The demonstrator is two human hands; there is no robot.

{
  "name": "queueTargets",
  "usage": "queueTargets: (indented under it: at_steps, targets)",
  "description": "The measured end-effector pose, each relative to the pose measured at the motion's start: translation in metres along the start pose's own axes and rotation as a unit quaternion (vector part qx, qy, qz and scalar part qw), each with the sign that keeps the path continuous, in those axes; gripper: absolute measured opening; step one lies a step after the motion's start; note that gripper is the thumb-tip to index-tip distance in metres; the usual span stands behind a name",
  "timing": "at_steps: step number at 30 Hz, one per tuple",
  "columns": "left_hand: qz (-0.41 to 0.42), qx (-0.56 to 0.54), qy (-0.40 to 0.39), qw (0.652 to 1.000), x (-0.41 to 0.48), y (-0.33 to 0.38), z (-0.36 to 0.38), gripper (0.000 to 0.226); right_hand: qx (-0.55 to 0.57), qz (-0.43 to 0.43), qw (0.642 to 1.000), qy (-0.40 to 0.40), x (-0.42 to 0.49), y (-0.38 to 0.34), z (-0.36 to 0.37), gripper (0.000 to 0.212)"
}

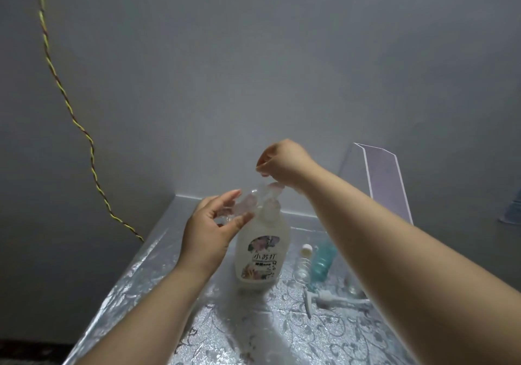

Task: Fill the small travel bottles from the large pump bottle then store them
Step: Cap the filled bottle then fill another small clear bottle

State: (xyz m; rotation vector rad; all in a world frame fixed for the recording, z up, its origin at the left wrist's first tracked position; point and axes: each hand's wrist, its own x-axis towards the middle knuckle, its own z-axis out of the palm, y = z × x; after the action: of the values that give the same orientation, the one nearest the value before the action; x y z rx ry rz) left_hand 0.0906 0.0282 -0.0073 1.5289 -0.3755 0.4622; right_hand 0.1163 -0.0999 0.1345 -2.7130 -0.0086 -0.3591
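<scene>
Right hand (282, 164) curled atop milky pump bottle (262, 252) — grip unclear | left hand (208, 232) pinches clear travel bottle (245, 204)

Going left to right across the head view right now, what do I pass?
Twisted yellow-and-red cord → left hand gripping a small clear travel bottle → large white pump bottle → small clear white-capped bottle → teal plastic bottle → clear acrylic stand.

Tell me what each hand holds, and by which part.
The left hand grips a small clear bottle round its body, beside the pump. The right hand curls its fingers above the pump; whether they pinch anything cannot be told.
</scene>
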Motion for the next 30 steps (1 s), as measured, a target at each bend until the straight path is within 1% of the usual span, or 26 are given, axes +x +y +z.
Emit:
queueTargets:
  at_steps: [4, 8, 10, 11, 16, 20, 22, 24, 25, 27, 30]
  targets:
    - [0.007, -0.01, 0.005, 1.0, -0.002, -0.004, -0.002, 0.047, 0.019, 0.009, 0.999, -0.036, 0.002, -0.001, 0.002, 0.024]
    - [0.026, -0.008, -0.022, 0.999, -0.012, -0.011, -0.008, 0.056, -0.062, 0.01, 0.994, -0.092, 0.004, -0.002, 0.015, 0.031]
    - [0.041, -0.005, -0.041, 0.998, -0.014, -0.016, -0.011, 0.058, -0.097, 0.001, 0.99, -0.102, 0.004, -0.004, 0.018, 0.034]
    - [0.046, -0.003, -0.045, 0.998, -0.014, -0.018, -0.012, 0.06, -0.098, 0.003, 0.989, -0.109, 0.004, -0.004, 0.019, 0.034]
    - [0.046, -0.014, -0.032, 0.998, -0.016, -0.019, -0.013, 0.056, -0.052, 0.026, 0.991, -0.124, 0.003, 0.003, 0.023, 0.035]
    - [0.013, -0.071, -0.01, 0.997, -0.016, -0.025, -0.013, 0.045, 0.004, 0.046, 0.994, -0.097, -0.001, 0.011, 0.027, 0.033]
    - [0.009, -0.075, -0.002, 0.997, -0.016, -0.03, -0.013, 0.039, 0.021, 0.071, 0.991, -0.112, -0.004, 0.007, 0.029, 0.035]
    - [0.009, -0.085, 0.003, 0.996, -0.016, -0.031, -0.013, 0.037, 0.057, 0.083, 0.991, -0.092, -0.005, 0.006, 0.029, 0.035]
    - [0.012, -0.093, 0.006, 0.996, -0.016, -0.031, -0.012, 0.038, 0.051, 0.067, 0.992, -0.093, -0.005, 0.008, 0.027, 0.034]
    - [0.02, -0.104, 0.01, 0.994, -0.015, -0.03, -0.012, 0.047, 0.041, 0.042, 0.995, -0.085, -0.004, 0.009, 0.023, 0.03]
    - [0.031, -0.111, 0.01, 0.993, -0.014, -0.028, -0.011, 0.052, 0.03, 0.024, 0.994, -0.106, 0.001, 0.001, 0.014, 0.029]
